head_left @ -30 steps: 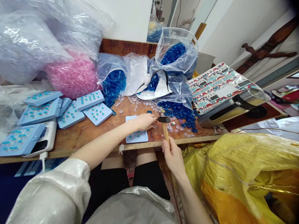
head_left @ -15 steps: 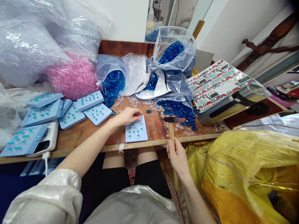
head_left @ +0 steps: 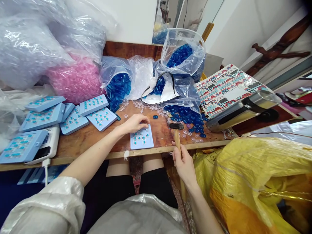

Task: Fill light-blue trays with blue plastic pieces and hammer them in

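A light blue plastic panel point(head_left: 146, 145) lies flat near the table's front edge, with small clear and turquoise pieces set in its face. My left hand point(head_left: 136, 123) is over the panel's far end, its fingers curled and pressed together; whatever they may hold is hidden. A hammer point(head_left: 177, 138) with a black head and wooden handle is gripped in my right hand point(head_left: 184, 161). The hammer's head is raised at the panel's right, apart from it. One loose blue piece point(head_left: 155, 116) lies just beyond the panel.
Several similar panels point(head_left: 101, 117) are piled on the left beside a white power bank point(head_left: 52, 143). Bags of blue pieces point(head_left: 119, 86) and pink pieces point(head_left: 78, 78) line the back. Blue pieces point(head_left: 187, 117) are scattered at right, near a metal tumbler point(head_left: 241, 109) and sticker sheets point(head_left: 229, 86).
My left hand has shifted slightly right and toward me over the panel's far end, its fingers more curled. The hammer has moved a little left in my right hand.
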Action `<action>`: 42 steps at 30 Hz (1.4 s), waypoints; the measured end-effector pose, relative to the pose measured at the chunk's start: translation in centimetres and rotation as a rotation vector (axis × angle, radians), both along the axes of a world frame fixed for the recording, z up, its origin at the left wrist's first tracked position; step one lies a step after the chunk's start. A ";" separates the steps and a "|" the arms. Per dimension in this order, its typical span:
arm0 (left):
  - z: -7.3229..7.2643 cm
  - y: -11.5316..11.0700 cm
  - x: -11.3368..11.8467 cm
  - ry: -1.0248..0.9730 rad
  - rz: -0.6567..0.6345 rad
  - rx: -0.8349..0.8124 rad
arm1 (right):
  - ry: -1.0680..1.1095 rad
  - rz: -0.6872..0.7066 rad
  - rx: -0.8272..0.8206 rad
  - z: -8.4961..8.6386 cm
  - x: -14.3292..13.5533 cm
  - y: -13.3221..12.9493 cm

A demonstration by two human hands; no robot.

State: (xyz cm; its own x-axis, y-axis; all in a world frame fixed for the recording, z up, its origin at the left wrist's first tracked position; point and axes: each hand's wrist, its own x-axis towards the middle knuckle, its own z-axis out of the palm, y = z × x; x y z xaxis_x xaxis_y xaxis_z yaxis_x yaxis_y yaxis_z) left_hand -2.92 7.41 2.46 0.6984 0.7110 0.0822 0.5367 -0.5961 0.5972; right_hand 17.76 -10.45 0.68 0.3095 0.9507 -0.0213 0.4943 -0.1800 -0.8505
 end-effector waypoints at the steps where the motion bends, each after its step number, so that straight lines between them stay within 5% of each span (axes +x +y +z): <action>1: -0.2 -0.1 0.0 0.003 0.014 0.031 | -0.004 0.002 -0.001 0.0 0.0 0.0; 7: -0.6 -1.1 -0.4 0.050 0.027 0.148 | -0.049 0.037 -0.013 0.5 -0.2 0.3; 15: -0.2 -1.2 -0.4 0.068 0.032 0.161 | -0.320 0.258 0.053 2.8 -2.7 2.9; 20: -0.2 -1.0 -0.3 0.085 0.037 0.144 | -0.492 0.329 -0.103 2.6 -3.7 4.1; 27: -0.2 -1.1 -0.3 0.069 0.054 0.124 | -0.354 0.258 0.026 2.2 -3.5 3.6; 33: 0.1 -0.9 -0.4 0.062 0.033 0.104 | -0.401 0.333 -0.076 2.0 -3.2 4.1; 36: -0.2 0.1 -1.8 0.054 0.129 0.201 | -0.329 0.277 -0.010 2.0 -3.1 3.8; 39: -1.0 1.5 -3.8 0.254 0.269 0.337 | -0.277 0.247 -0.011 1.9 -2.9 3.2; 42: -1.2 1.8 -5.1 0.370 0.297 0.304 | -0.253 0.235 -0.029 1.5 -2.5 2.7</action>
State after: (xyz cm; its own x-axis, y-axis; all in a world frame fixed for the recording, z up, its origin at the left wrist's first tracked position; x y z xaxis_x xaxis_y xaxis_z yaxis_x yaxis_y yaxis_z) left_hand -8.04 9.18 1.24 0.4930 0.8641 0.1017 0.8487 -0.5033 0.1625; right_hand 15.27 -7.79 2.19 0.0811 0.9967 -0.0002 0.7196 -0.0587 -0.6919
